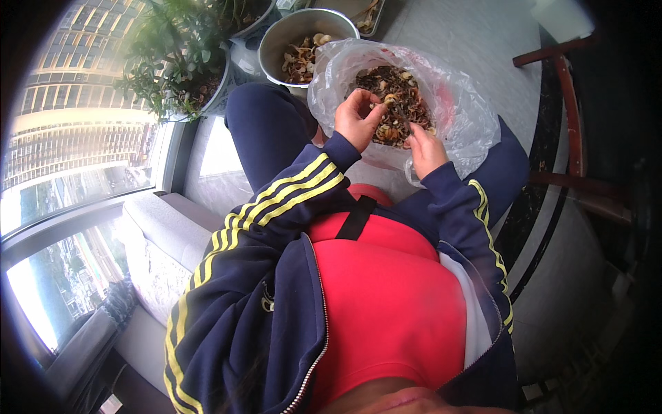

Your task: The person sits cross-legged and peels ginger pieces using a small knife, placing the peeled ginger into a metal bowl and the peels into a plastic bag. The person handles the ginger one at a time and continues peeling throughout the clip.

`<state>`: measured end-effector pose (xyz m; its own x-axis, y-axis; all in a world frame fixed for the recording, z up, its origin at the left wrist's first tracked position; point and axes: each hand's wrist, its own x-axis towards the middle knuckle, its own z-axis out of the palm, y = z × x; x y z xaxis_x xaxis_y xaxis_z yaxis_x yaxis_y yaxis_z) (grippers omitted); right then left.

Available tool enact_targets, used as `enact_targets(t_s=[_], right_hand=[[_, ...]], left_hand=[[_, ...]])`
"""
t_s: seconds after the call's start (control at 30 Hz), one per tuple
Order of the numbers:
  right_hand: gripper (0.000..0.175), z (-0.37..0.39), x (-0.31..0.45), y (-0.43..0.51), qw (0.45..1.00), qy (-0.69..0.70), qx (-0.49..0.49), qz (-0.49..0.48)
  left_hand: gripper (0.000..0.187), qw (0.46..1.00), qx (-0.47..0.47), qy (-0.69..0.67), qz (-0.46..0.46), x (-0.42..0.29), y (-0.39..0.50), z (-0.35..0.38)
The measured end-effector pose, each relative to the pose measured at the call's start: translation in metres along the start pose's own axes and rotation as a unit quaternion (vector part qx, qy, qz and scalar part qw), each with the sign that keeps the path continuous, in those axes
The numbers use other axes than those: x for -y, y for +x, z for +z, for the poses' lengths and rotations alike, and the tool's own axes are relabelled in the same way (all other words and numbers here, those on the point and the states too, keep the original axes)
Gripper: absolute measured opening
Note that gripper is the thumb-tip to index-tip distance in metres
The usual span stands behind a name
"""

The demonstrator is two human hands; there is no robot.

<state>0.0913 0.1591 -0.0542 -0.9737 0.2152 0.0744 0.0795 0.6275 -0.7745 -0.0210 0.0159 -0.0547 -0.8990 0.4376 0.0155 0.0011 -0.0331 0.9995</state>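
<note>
A clear plastic bag (465, 111) lies open between my knees, holding a heap of brown and orange dried scraps (395, 129). Over that heap, my left hand (359, 119) pinches a small yellowish-brown piece (389, 99), perhaps a mushroom, between thumb and fingers. My right hand (425, 150) grips a thin dark tool (401, 115), whose tip points at the piece; whether it is a knife or scissors I cannot tell. Beyond the bag's left side stands a metal pot (268, 54) with pale and brown pieces (300, 59) inside.
Potted plants (178, 67) stand by the window at the left. A metal tray (380, 18) with scraps lies behind the pot. At the right is a reddish-brown wooden chair frame (569, 114). A light padded seat (165, 222) is beside me at the left.
</note>
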Motion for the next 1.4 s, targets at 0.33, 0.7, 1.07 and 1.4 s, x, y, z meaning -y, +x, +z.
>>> enact_targets(t_s=[0.33,0.7,1.07,1.4], right_hand=[[0.027,0.002,-0.012,0.003,0.999,0.034,-0.036,-0.009],[0.026,-0.001,-0.005,-0.002,1.000,-0.011,-0.010,-0.013],[0.027,0.000,-0.005,-0.003,0.998,-0.020,-0.008,-0.060],[0.018,-0.002,-0.016,0.008,0.982,0.144,-0.055,0.106]], left_hand=[[0.013,0.987,0.006,-0.123,-0.102,0.010,0.004,-0.007],[0.013,0.991,0.003,-0.111,-0.081,0.010,0.003,-0.006],[0.012,1.000,0.012,-0.017,-0.014,0.005,-0.001,-0.002],[0.013,0.984,0.023,-0.138,-0.115,0.004,0.003,-0.007]])
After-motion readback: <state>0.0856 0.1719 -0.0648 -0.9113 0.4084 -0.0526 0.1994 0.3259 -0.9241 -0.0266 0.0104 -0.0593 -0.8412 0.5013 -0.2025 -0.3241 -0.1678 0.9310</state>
